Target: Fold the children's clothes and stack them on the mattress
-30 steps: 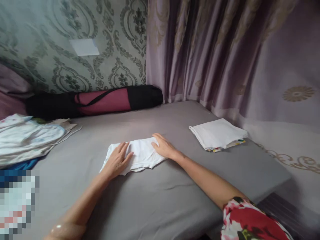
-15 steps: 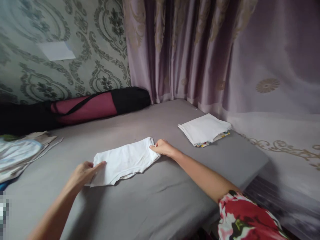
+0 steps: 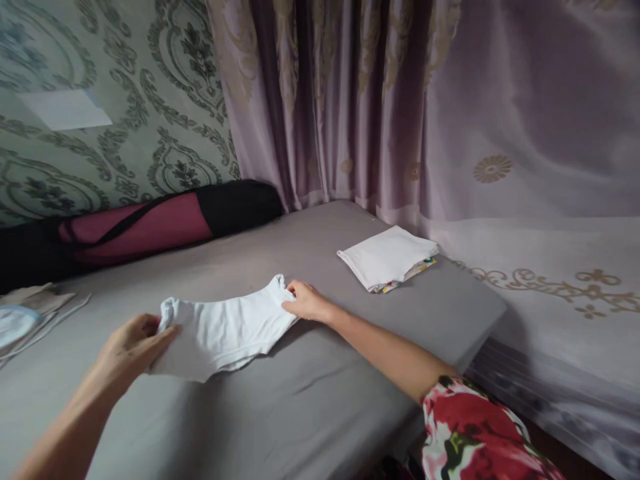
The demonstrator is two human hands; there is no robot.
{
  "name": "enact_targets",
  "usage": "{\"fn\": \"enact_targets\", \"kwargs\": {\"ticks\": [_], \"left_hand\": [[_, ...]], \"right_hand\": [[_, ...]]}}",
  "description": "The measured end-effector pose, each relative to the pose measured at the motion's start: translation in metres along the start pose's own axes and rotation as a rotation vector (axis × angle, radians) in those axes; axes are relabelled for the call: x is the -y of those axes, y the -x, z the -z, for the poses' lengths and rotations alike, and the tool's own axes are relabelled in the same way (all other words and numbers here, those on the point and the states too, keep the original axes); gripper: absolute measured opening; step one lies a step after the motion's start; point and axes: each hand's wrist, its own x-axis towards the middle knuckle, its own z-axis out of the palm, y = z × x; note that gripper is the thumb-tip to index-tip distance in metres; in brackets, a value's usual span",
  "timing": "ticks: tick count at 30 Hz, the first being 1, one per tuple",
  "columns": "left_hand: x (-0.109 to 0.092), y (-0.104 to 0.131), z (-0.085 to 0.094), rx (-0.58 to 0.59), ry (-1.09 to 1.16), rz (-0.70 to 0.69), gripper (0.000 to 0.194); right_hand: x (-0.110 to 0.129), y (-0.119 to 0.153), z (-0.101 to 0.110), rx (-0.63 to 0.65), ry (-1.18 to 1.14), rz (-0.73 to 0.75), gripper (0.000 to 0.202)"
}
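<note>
A folded white garment (image 3: 225,333), its exact kind unclear, stretches between my two hands over the grey-sheeted bed (image 3: 280,427). My left hand (image 3: 137,343) pinches its left end, thumb on top and fingers behind. At the other end, my right hand (image 3: 304,301) grips the cloth near the corner. The garment sags in the middle and its left end is lifted off the sheet, casting a shadow below. To the right of my right hand lies a stack of folded white cloth (image 3: 387,259), with a colourful patterned edge showing underneath.
A long black and maroon bag (image 3: 135,223) lies along the patterned wall at the back. Several pale clothes with a cord (image 3: 30,320) sit at the left edge. A purple curtain (image 3: 350,120) hangs behind the bed's far and right sides.
Both hands have raised the white garment from the sheet, the left end most, and it now sags between them. The view has swung to the right.
</note>
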Motion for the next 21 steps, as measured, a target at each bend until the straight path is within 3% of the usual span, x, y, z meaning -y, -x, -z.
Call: {"fn": "enact_targets", "kwargs": {"ticks": [2, 4, 8, 13, 17, 21], "left_hand": [[-0.027, 0.01, 0.003, 0.075, 0.212, 0.016, 0.055], [-0.054, 0.019, 0.001, 0.155, 0.298, -0.052, 0.066], [-0.107, 0.028, -0.024, 0.285, 0.351, -0.265, 0.07], [-0.171, 0.027, -0.089, 0.336, 0.315, -0.406, 0.048], [-0.216, 0.029, -0.149, 0.326, 0.407, -0.514, 0.048], [-0.247, 0.033, -0.203, 0.313, 0.485, -0.581, 0.048]], "right_hand": [[-0.005, 0.001, 0.016, -0.029, -0.081, -0.006, 0.027], [-0.014, 0.005, 0.038, -0.071, -0.154, -0.008, 0.024], [-0.038, 0.019, 0.095, -0.13, -0.329, -0.026, 0.025], [-0.079, 0.033, 0.174, -0.293, -0.377, -0.064, 0.027], [-0.114, 0.034, 0.226, -0.458, -0.192, -0.151, 0.033], [-0.143, 0.029, 0.267, -0.584, 0.013, -0.184, 0.036]]}}
